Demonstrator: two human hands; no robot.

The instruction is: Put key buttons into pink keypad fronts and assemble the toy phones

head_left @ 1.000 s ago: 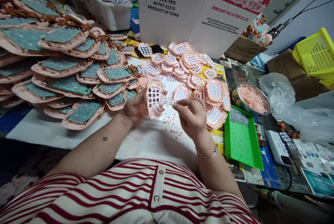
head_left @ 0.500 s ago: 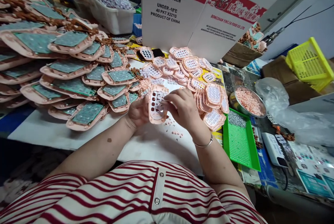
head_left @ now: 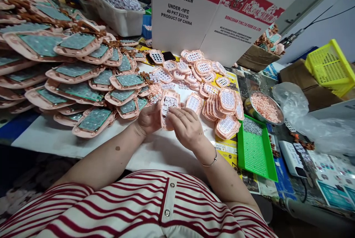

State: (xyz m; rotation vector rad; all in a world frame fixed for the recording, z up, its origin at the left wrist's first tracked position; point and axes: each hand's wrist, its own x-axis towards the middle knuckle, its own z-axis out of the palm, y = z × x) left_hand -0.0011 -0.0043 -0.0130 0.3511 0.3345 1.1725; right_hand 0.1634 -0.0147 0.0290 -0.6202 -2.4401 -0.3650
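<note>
My left hand (head_left: 149,119) is closed around the left side of a pink plastic keypad shell (head_left: 164,122), held tilted above the white table. Clear-and-white key buttons (head_left: 169,101) fill the upper holes of the shell; its lower right part is hidden by my fingers. My right hand (head_left: 186,126) lies over that side, fingers pressed together and bent onto the buttons; its thumb is hidden. Just behind my right hand lies another pink shell with buttons in it (head_left: 193,101). Beside it rises a stack of similar shells (head_left: 227,100).
Pink shells with green circuit boards (head_left: 94,122) are piled high on the left. A white tub (head_left: 122,21) of small parts and a large carton (head_left: 191,16) stand behind. To the right are a green tray of screws (head_left: 256,156) and a metal bowl of pink pieces (head_left: 264,107).
The key buttons now sit across the upper holes that showed dark before. My right hand has moved down and left, flattening from a pinch onto the shell. The shell behind it has come into view.
</note>
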